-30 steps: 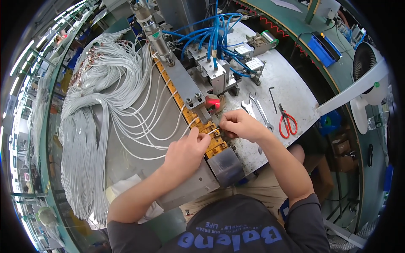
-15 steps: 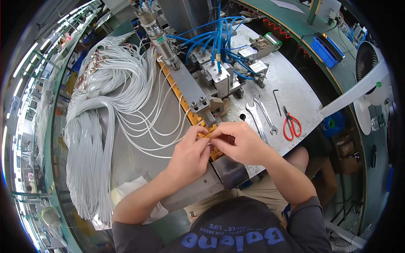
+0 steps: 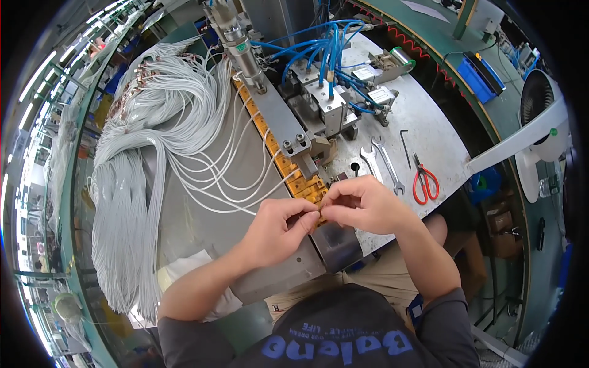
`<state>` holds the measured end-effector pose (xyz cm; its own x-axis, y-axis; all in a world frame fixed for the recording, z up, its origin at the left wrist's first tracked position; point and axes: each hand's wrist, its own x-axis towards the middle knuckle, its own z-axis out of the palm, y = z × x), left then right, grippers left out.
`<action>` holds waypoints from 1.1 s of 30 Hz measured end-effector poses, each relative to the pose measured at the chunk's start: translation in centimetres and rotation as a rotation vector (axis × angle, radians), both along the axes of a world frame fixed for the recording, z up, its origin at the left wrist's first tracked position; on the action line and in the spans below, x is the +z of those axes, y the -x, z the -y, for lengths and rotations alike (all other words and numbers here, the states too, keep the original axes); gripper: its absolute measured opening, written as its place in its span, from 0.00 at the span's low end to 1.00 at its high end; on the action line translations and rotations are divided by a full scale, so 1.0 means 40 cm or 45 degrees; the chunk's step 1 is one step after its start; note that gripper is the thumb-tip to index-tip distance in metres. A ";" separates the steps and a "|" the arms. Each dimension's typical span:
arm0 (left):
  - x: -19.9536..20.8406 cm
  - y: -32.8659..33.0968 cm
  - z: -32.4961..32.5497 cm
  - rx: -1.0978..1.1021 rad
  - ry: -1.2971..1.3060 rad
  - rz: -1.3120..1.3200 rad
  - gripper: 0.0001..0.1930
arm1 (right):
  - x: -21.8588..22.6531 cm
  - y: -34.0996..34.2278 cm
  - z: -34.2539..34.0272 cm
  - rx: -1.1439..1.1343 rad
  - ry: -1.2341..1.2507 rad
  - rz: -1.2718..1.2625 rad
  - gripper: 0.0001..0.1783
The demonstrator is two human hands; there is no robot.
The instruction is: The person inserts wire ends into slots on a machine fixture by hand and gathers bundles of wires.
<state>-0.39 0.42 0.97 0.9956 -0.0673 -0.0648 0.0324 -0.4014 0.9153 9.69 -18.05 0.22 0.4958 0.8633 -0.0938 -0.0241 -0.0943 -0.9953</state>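
Observation:
My left hand (image 3: 276, 230) is closed in a pinch, with a white cable (image 3: 230, 207) running in behind its knuckles; the cable's end is hidden by the fingers. Thumb and forefinger of my right hand (image 3: 368, 207) are pinched against the left fingertips, and the small piece between them is too covered to make out. Both hands are over the near end of a yellow fixture rail (image 3: 285, 164), made of a row of blocks. Several white cables lead from the rail's slots towards the left. Just beyond my fingers stands the metal press arm (image 3: 285, 132).
A large bundle of white cables (image 3: 126, 227) covers the table's left side. Right of the press lie two wrenches (image 3: 388, 165), a hex key (image 3: 405, 149) and red-handled pliers (image 3: 424, 183). Blue air hoses (image 3: 334, 52) rise from the machine. A fan (image 3: 537, 110) stands far right.
Both hands have shifted slightly, the right one a little to the right, and more of the rail's near blocks shows. The fingertips remain together. The whole view has moved a little.

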 end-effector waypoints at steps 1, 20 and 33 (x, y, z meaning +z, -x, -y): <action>-0.004 -0.004 -0.001 -0.005 0.007 -0.005 0.06 | -0.003 0.000 0.001 -0.001 0.003 -0.003 0.04; -0.009 -0.003 0.012 -0.047 -0.085 0.209 0.06 | 0.008 0.014 -0.013 -0.073 -0.027 0.338 0.04; -0.044 -0.009 -0.007 -0.008 -0.546 0.324 0.05 | -0.064 -0.036 0.003 -0.281 0.285 -0.393 0.10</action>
<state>-0.04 0.72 -0.81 0.9831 -0.0939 0.1572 -0.1743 -0.7429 0.6463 11.13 -18.15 -2.33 0.5857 0.6813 -0.4391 -0.3612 -0.2656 -0.8939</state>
